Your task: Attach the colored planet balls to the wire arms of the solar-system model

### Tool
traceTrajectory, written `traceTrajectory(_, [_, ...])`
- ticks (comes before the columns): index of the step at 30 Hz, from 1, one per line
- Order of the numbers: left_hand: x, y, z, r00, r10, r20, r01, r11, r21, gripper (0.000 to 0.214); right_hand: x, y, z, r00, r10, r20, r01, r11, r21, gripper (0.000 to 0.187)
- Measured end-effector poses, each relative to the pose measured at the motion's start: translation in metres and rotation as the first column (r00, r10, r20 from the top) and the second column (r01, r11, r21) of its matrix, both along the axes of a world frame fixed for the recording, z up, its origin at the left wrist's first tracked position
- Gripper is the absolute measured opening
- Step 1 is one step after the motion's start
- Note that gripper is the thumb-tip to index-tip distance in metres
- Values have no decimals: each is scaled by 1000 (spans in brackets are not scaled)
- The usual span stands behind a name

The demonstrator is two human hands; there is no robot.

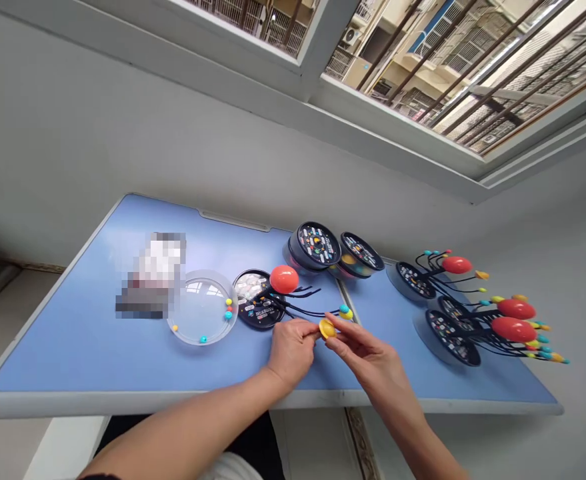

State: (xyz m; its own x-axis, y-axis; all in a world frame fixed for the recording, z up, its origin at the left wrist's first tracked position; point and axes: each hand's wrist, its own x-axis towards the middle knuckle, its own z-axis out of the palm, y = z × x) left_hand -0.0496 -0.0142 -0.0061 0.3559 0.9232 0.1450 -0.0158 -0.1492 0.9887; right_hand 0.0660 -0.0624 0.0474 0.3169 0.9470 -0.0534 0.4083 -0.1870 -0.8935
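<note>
Right-hand grip [369,351] pinches a yellow ball [327,328] between thumb and fingers, just beyond the right edge of a black base [265,315], as seen from the head camera. Left-hand grip [293,352], fingers curled together, meets the ball from the side nearer the base; whether it clasps a thin rod is hidden. Above the base sits a red ball [284,279], with black arms [317,311] reaching right, a blue and a yellow bead [345,312] at their tips. Left of the base, a clear dish [193,313] on the blue table [87,360] holds loose beads [228,315]; behind and to its right stand two round tubs [317,245], and well to its right, three similar models [513,329]. Fitting the ball to an arm appears to be the step in hand; the next move likely calls for steadying with the left and a gentle push with the right.
</note>
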Motion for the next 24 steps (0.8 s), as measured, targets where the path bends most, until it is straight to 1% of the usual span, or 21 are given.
traceTrajectory(3, [3,1,3,999,32,13,-32,999,14,28,0,-8,-7,998,-61,7,60,994,86,46])
traceTrajectory(5, [7,2,4,998,65,-20,-64,998,18,27,0,-12,-13,993,-120,-10,120,983,139,43])
traceTrajectory(7, [13,4,5,992,101,-74,-100,995,27,25,2,-14,-19,987,-147,-62,154,978,143,37])
traceTrajectory(10, [19,8,7,982,148,-116,-142,988,53,26,9,-12,-26,984,-136,-113,147,985,93,34])
traceTrajectory(12, [20,9,9,977,169,-126,-161,984,73,26,16,-11,-27,987,-154,-42,158,980,118,35])
traceTrajectory(14, [16,8,9,973,197,-117,-183,976,119,28,23,-9,-23,971,-202,128,172,962,210,34])
traceTrajectory(15, [13,7,9,971,214,-107,-196,968,153,31,26,-8,-20,947,-218,234,152,951,271,34])
traceTrajectory(16, [8,4,9,968,230,-97,-210,959,189,33,28,-7,-15,914,-219,343,101,939,329,34])
traceTrajectory(18, [-5,-2,8,964,250,-93,-221,943,247,34,30,-3,-6,820,-167,548,-79,914,397,33])
traceTrajectory(19, [-12,-6,8,961,253,-108,-218,940,261,33,30,1,-2,763,-120,635,-185,901,393,33])
traceTrajectory(21, [-27,-14,8,956,251,-154,-203,941,272,31,28,11,6,645,-19,764,-359,875,325,32])
traceTrajectory(22, [-34,-19,8,953,245,-179,-190,942,276,30,27,16,8,592,23,806,-414,866,280,32])
traceTrajectory(24, [-46,-28,6,948,228,-221,-163,946,279,31,24,28,13,506,92,858,-472,862,186,33])
